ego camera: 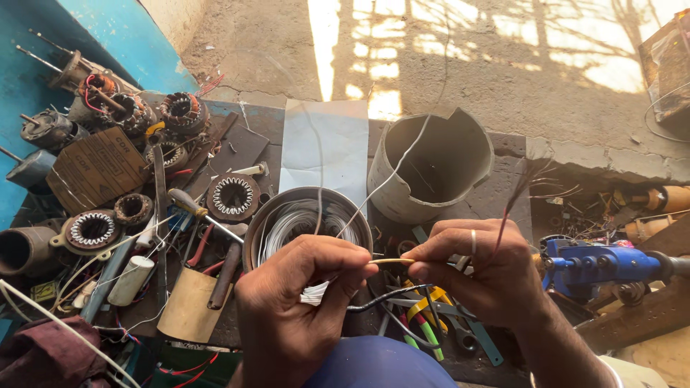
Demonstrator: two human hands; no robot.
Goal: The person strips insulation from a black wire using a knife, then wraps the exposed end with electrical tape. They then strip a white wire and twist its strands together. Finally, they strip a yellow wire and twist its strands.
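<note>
While both hands are closed in pinch grips, a thin yellowish sleeve (392,261) is held between them, its long axis running nearly level from one grip to the other. It is pinched at its near end by the left hand (302,302) between thumb and forefinger, and at its far end by the right hand (478,276), so it spans the short gap between the two sets of fingertips. A white wire (388,176) is seen rising from the pinch point, up and away toward the grey cut pipe (431,169). Red strands (514,194) are gripped in the right hand too, pointing upward. Just beyond the left grip sits the round tin of coiled wire (302,219); a blue tool (596,264) lies outboard of the right grip.
</note>
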